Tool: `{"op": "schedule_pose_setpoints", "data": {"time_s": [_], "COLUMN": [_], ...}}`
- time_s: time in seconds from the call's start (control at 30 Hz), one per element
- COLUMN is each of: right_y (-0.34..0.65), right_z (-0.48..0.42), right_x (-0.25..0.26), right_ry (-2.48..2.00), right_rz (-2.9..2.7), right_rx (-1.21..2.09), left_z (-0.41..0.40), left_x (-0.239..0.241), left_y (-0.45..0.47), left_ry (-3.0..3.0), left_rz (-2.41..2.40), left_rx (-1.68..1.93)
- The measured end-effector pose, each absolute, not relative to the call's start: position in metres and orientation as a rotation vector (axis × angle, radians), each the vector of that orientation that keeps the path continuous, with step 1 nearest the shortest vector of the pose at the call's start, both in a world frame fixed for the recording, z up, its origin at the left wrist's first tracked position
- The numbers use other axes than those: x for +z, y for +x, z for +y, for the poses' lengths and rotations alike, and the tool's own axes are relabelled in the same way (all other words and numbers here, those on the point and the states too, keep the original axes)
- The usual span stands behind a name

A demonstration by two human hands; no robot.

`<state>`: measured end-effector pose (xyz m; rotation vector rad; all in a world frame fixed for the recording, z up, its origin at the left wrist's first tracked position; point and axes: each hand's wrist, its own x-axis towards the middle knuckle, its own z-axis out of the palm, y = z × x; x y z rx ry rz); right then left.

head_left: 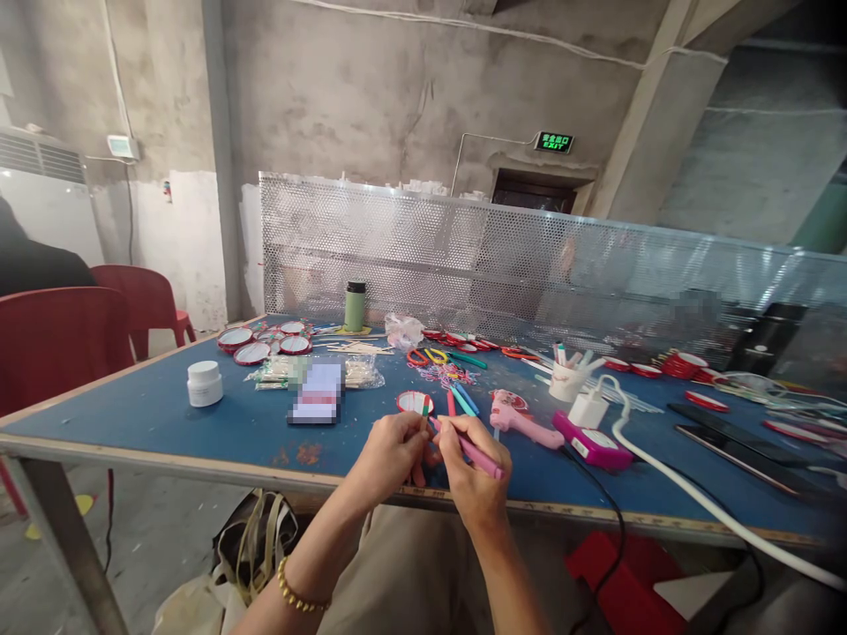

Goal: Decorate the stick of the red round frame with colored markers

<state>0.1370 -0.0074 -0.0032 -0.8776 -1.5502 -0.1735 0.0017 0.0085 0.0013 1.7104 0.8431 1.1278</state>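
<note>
My right hand (473, 467) is closed around a pink marker pen (477, 454), its tip pointing left toward my left hand. My left hand (390, 450) pinches a small object near the table's front edge; it is too small to name, and a green-tipped stick (425, 412) rises from the fingers. Both hands hover over the blue table (225, 423). Just beyond them lie a round red-rimmed disc (415, 402), loose coloured pens (460, 401) and a pink glue gun (522, 422).
A white jar (205, 383), a green flask (355, 307), stacked red-rimmed discs (265, 342), wooden sticks (354, 347), a cup of pens (567, 379), a pink power strip (592, 443) with white cable, and phones (734, 445) lie about. Perforated metal screen behind. Red chairs left. Bag below.
</note>
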Motion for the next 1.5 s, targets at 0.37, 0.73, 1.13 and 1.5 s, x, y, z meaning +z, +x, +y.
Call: {"op": "schedule_pose_setpoints", "data": {"time_s": [0.37, 0.73, 1.13, 1.5], "right_y": [0.1362, 0.1358, 0.1368, 0.1364], "right_z": [-0.0073, -0.0074, -0.0082, -0.0071], "right_x": [-0.0020, -0.0011, -0.0027, -0.0035], "right_ry": [-0.852, -0.879, -0.880, -0.864], "right_rz": [-1.587, -1.569, -1.562, -1.570], "right_rx": [-0.170, -0.179, -0.179, -0.167], "left_z": [0.0092, 0.0078, 0.0094, 0.0092], "left_x": [0.0012, 0.0029, 0.0024, -0.0003], "left_y": [0.0029, 0.0019, 0.0017, 0.0020], "left_ry": [1.718, 1.716, 1.706, 1.699], "left_rz": [0.859, 0.857, 0.844, 0.833], "left_rx": [1.138, 1.127, 1.132, 1.140]}}
